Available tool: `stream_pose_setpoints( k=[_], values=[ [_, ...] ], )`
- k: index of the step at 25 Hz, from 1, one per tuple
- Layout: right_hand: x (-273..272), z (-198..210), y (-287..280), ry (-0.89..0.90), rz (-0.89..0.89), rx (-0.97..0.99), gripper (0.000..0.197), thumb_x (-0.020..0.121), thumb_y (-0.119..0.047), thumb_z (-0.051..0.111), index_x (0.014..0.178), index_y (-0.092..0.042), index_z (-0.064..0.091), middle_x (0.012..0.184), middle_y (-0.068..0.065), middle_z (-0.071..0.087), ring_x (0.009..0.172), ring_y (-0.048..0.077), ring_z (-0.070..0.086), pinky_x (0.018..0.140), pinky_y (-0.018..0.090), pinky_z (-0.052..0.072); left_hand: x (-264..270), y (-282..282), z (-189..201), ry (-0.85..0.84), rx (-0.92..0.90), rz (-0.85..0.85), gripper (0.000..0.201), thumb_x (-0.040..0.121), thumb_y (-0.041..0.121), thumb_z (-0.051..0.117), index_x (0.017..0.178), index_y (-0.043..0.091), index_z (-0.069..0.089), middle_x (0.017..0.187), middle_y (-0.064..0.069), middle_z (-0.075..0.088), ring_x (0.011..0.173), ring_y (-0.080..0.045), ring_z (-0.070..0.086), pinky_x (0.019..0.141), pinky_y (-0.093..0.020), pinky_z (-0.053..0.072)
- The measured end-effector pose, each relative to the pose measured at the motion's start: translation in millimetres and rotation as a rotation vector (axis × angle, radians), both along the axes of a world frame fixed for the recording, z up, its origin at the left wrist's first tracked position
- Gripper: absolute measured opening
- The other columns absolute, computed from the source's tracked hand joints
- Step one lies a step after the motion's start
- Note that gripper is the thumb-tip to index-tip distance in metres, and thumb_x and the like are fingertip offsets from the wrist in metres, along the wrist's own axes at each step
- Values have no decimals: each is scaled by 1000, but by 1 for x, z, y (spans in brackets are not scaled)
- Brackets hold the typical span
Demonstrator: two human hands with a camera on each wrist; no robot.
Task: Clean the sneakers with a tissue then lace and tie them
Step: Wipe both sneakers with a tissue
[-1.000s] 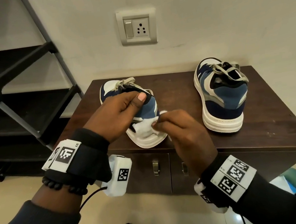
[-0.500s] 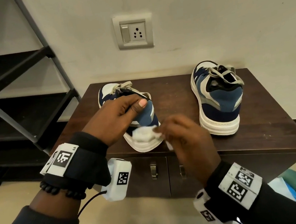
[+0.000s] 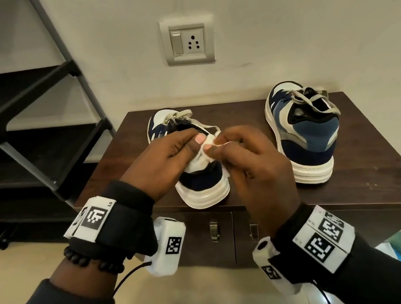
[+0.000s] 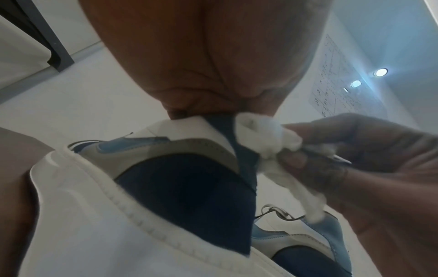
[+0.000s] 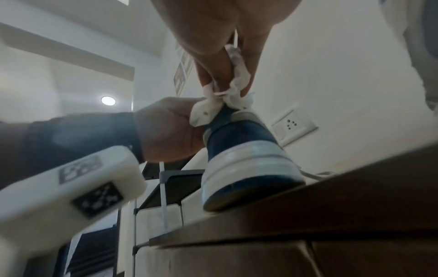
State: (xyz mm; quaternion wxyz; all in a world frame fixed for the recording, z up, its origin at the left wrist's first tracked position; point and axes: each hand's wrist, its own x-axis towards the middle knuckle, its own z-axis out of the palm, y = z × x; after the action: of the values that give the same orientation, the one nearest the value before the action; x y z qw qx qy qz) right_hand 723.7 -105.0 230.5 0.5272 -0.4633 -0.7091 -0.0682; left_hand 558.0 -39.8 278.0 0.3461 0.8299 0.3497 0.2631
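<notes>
Two blue, navy and white sneakers stand heel-toward-me on a dark wooden cabinet [image 3: 376, 179]. My left hand [image 3: 192, 140] grips the top of the heel collar of the left sneaker [image 3: 203, 189], fingers inside the opening and thumb behind. My right hand [image 3: 213, 147] pinches a crumpled white tissue [image 3: 200, 162] against that collar, right beside the left thumb. The left wrist view shows the tissue [image 4: 267, 135] draped over the heel edge of this sneaker [image 4: 184, 187]. From the right wrist, the tissue [image 5: 213, 110] sits atop the heel [image 5: 241, 142]. The right sneaker [image 3: 304, 138] stands untouched, its laces loose.
A dark metal shelf rack [image 3: 15, 150] stands to the left of the cabinet. A wall socket [image 3: 187, 41] is above it. The cabinet has two drawer handles [image 3: 214, 231] on its front. The left sneaker's heel sits at the cabinet's front edge.
My right hand has carried the tissue up from the lower heel to the heel collar. The left hand keeps its hold on the sneaker.
</notes>
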Motion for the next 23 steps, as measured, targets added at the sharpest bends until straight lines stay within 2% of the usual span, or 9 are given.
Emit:
stream_pose_setpoints(
  k=[2,4,7,10,12,15,18,21,23],
  values=[
    [-11,-17,-6,-227,42,-2,16,89,-13,56,88,-7,70,106,8,63,100,19,52,75,25,49,0,0,-2,9,22,13,34,97,42,39,92,17,62,87,-3,65,85,-23,62,80,-51,50],
    [-12,-39,-18,-406,118,-14,15,88,-13,55,81,-8,68,111,8,61,100,20,50,65,31,52,-1,1,-3,31,5,30,39,96,44,38,100,15,63,94,-5,66,90,-25,62,83,-54,49],
    [1,-29,-13,-202,60,-36,12,87,-15,57,86,-10,68,108,10,63,94,21,55,68,31,49,-1,3,-1,37,18,12,37,96,43,38,94,16,62,88,-3,65,84,-22,61,80,-49,50],
    [0,-3,0,-65,-24,-62,28,87,-15,52,113,-20,57,107,7,63,97,19,57,79,24,47,-1,1,0,27,32,11,29,98,39,39,86,24,61,81,2,63,81,-18,61,76,-38,49],
    [-1,-4,5,-61,-11,-26,26,87,-8,53,110,-13,64,108,7,63,100,20,57,85,24,46,-1,0,0,25,27,10,27,98,39,39,87,28,60,83,4,63,84,-17,62,78,-39,51],
    [-1,-8,6,27,28,-5,17,85,1,57,95,-3,70,108,9,63,104,20,56,90,27,45,-1,2,0,67,84,7,32,98,40,37,91,20,61,85,0,64,83,-18,62,79,-43,51],
    [-13,-5,2,200,23,-66,14,84,-9,62,95,-3,65,115,10,55,110,14,51,95,23,43,-2,2,0,87,110,1,37,97,42,36,92,15,61,85,-2,63,82,-18,61,77,-45,50],
    [-17,-8,5,214,-50,-116,26,80,-11,73,102,-11,59,125,11,46,115,-3,39,98,7,31,-3,3,-2,106,105,15,39,97,44,35,93,14,60,88,-5,64,84,-20,62,78,-46,50],
    [-10,-8,10,221,-82,-114,36,82,-10,70,113,-18,54,127,4,44,116,-11,35,98,7,31,-3,3,-1,111,81,19,40,96,45,34,95,14,60,91,-7,65,87,-21,63,79,-46,51]
  ],
)
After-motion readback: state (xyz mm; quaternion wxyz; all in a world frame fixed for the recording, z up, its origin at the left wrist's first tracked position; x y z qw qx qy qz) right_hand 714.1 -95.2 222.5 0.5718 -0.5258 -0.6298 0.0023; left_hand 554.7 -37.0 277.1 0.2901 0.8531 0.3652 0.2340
